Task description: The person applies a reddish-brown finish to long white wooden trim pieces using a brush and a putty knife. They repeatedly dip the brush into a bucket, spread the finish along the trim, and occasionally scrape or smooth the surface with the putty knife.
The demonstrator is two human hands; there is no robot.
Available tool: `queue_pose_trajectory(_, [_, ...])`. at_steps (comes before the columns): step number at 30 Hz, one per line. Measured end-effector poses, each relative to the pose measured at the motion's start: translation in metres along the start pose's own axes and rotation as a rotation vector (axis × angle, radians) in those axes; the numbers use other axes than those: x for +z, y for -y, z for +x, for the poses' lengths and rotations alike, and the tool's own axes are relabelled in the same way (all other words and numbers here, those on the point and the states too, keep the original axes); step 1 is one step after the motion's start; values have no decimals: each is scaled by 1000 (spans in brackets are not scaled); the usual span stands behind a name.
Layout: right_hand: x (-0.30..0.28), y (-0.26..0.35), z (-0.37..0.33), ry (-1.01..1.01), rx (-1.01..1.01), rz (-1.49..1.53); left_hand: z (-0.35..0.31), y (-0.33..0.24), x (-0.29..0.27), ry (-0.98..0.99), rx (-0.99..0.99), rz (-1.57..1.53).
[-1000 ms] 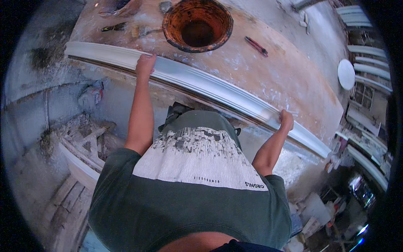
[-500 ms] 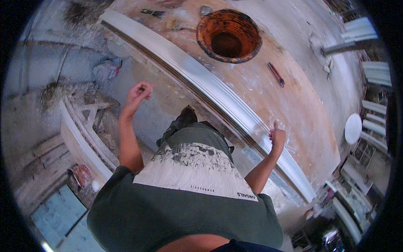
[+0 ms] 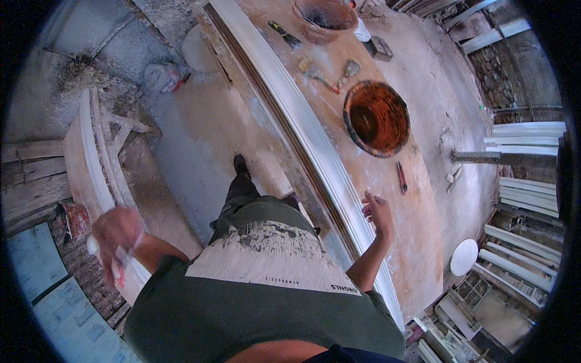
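Observation:
Along the near edge of a wooden table [image 3: 417, 242] lies a long white ribbed moulding [image 3: 315, 136]. My right hand [image 3: 379, 213] is over the moulding's edge, its fingers apart and loosely bent, with nothing seen in them. Whether it touches the moulding I cannot tell. Out to my left, my left hand [image 3: 118, 236] is smeared by motion above a low plank bench [image 3: 82, 148]. Its fingers are unclear, and so is a small red patch beneath them. Beyond the moulding are an orange-brown bucket [image 3: 384, 139] and a red tool [image 3: 402, 178].
Two brushes [image 3: 350, 68], a flat dark-handled tool [image 3: 284, 35] and a second bucket [image 3: 325, 15] are farther up the table. White mouldings [image 3: 529, 196] fill racks at the right, near a white disc [image 3: 464, 257]. A bag [image 3: 162, 77] sits on the floor.
My left hand has swung down and left to the bench. My right hand has shifted slightly left. The view has turned, bringing the second bucket and more of the racks into sight.

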State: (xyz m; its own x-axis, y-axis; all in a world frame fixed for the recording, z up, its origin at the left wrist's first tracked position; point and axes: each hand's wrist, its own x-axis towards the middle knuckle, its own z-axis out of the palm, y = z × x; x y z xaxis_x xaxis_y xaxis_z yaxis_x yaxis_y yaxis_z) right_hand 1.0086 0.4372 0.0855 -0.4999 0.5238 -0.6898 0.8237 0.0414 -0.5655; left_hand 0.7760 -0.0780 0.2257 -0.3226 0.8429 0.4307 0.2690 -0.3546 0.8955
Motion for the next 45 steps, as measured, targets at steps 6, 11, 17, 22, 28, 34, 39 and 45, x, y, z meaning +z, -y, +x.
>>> queue_pose_trajectory(6, [90,55,45,114,-117,177,-76,51,-82,-240,-761,591])
queue_pose_trajectory(11, [178,153,43,275,-366,-108,-107,67,-115,-435,-714,13])
queue_pose_trajectory(17, [226,211,76,17,-617,-425,-114,107,-164,-733,-360,-339])
queue_pose_trajectory(22, [243,283,98,84,-403,-241,-60,151,-192,-611,-723,-268])
queue_pose_trajectory(28, [270,329,210,-239,-606,-226,10,240,-224,-490,-868,-79])
queue_pose_trajectory(34, [316,412,342,-339,-512,-334,79,274,-299,-170,-909,179])
queue_pose_trajectory(39, [316,464,367,-267,-371,-610,125,306,-342,-69,-927,322])
queue_pose_trajectory(45, [302,499,324,-518,-586,-514,184,378,-363,42,-541,812])
